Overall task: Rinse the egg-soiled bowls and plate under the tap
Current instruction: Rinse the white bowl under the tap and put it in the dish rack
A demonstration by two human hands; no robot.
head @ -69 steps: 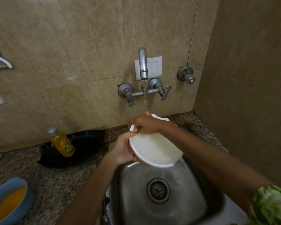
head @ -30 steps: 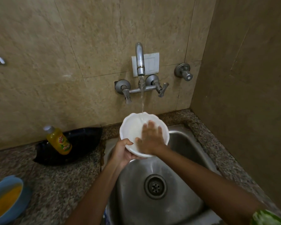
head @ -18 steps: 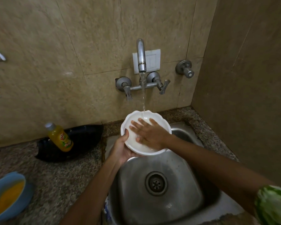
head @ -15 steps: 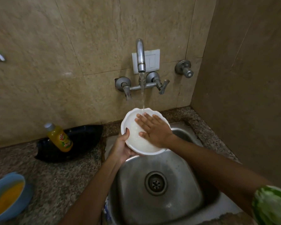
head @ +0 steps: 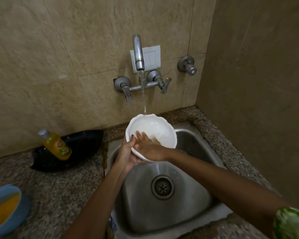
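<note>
Head view: white scalloped bowl [head: 155, 131] under running tap [head: 138, 52] — seemingly clean.

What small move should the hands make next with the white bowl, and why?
Probably tip the white bowl toward the sink to pour the water out. The left hand holds its near rim, the right hand rubs inside it, and the tap stream falls at its far edge, so loosened residue likely sits in pooled water.

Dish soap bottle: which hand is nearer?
Left. The left hand grips the white bowl's near-left rim, toward the dish soap bottle; the right hand rubs inside the bowl, farther right.
</note>
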